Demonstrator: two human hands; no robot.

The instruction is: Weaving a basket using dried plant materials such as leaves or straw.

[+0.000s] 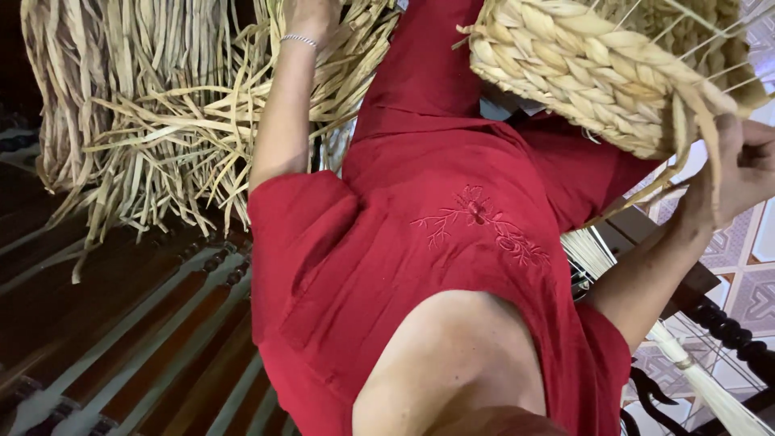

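Head view: the left hand [311, 14] reaches up into a pile of dried straw strips [153, 105] lying on a dark wooden slatted bench [161, 331]; its fingers are cut off by the frame, so I cannot tell their spread. The right hand [743, 173] (a red sleeve on the arm) has its fingers curled around 1 loose strand of a half-woven straw basket [597, 73], which sits above the red-clothed lap.

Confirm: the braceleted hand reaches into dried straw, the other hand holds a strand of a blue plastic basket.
Wrong on the basket: the head view shows it woven of tan fibre. The left hand reaches into the dried straw; the right hand holds a strand.
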